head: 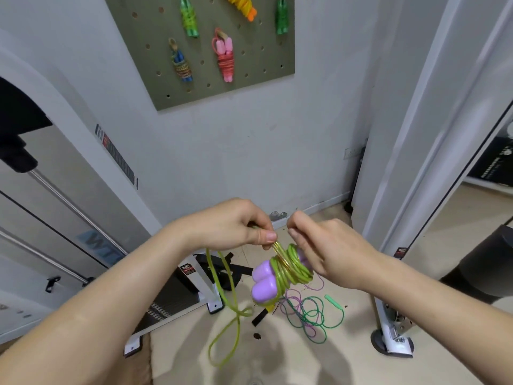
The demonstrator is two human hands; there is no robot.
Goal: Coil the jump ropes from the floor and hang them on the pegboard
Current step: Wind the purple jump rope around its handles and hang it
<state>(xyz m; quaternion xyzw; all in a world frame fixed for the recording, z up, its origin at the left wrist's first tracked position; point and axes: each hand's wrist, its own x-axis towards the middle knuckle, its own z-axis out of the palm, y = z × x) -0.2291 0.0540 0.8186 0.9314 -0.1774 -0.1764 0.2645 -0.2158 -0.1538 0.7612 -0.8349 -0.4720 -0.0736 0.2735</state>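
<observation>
A jump rope with two purple handles (263, 283) hangs between my hands, its yellow-green cord (293, 266) wound in several turns around the handles. My left hand (236, 225) pinches the cord just above the bundle. My right hand (323, 245) grips the upper end of the handles and the coil. A loose loop of the same cord (226, 329) dangles below my left wrist. On the floor lies a tangled green rope (315, 318) with a green handle (334, 300) and a purple cord among it. The olive pegboard (258, 79) on the wall carries several coiled ropes.
A white gym machine frame with steel bars (72, 207) stands at the left, its foot plate (177, 298) and black straps near the ropes. A white upright post with a base (392, 339) stands at the right. A dark round object (488, 270) sits at the far right.
</observation>
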